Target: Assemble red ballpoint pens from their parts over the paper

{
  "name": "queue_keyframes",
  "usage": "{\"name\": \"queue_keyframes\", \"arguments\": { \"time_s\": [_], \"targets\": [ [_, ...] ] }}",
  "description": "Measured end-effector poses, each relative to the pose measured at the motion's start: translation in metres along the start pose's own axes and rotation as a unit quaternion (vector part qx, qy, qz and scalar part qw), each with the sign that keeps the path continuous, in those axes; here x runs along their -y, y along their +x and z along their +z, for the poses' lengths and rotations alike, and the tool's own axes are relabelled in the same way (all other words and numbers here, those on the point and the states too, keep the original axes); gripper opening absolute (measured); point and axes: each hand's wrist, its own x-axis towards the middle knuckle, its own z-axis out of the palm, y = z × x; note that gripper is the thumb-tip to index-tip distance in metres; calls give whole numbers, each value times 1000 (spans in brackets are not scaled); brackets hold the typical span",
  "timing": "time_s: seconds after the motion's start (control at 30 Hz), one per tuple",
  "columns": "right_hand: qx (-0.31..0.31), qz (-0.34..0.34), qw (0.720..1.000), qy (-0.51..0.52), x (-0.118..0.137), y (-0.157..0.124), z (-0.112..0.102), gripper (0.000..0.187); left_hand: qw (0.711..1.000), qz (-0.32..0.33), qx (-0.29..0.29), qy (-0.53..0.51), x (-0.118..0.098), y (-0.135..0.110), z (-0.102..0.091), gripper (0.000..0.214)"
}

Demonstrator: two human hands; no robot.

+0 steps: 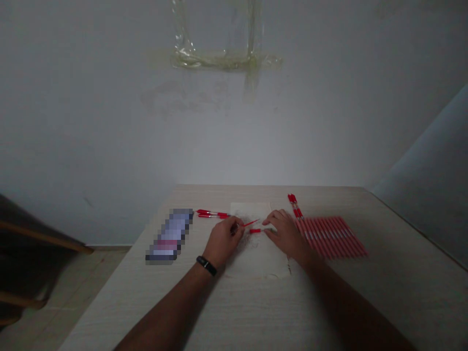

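red pen part [251, 224] pinched in left hand [223, 239], short red piece [255, 230] found beside it

the slender red pen part is held above a white paper sheet [258, 258] at the middle of the work area, with its pointed end projecting to the right. it is pinched at the fingertips of the left hand, though the exact grip is hidden by the fingers. the short red piece is lying on the sheet, just below that pointed end and not touching it. the right hand [287, 234] is kept relaxed and slightly spread, with its fingers just beside the short red piece; nothing is seen to be pinched by it.

both red items are judged to be light, stiff and smooth-surfaced plastic, liable to roll or slip. the thin part is considered best taken by its shaft, and the short piece by its two sides.

a row of red-and-white pens [331, 237] is laid to the right, with a pair of red pens [294, 204] beyond it. two red pens [212, 213] are placed to the left.
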Motion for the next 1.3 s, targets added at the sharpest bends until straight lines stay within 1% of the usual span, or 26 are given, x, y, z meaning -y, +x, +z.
{"name": "queue_keyframes", "arguments": {
  "time_s": [0.13,0.27,0.4,0.47,0.6,0.73,0.83,1.03,1.3],
  "targets": [
    [-29,3,1000,3,-7,-2,-6,19,1000,5,5,9,3,-1,3,12],
    [-47,-4,999,18,-4,-4,-11,21,1000,14,17,19,3,-2,6,11],
    [-22,-36,999,32,7,-5,-16,20,999,34,38,19,-1,-3,8,12],
    [-5,-41,999,28,11,-6,-18,19,998,45,51,18,-2,-3,9,13],
    [15,-43,999,13,15,-5,-21,9,995,68,74,17,-4,-3,9,15],
    [28,-57,998,10,15,-6,-20,2,993,73,88,19,-6,-4,9,15],
    [32,-69,997,12,17,-6,-19,1,992,80,96,17,-6,-4,10,17],
    [34,-69,997,23,21,-6,-21,3,986,125,109,12,-7,-5,8,24],
    [38,-50,998,32,23,-5,-21,7,984,136,116,13,-9,-4,6,26]
  ]
}}
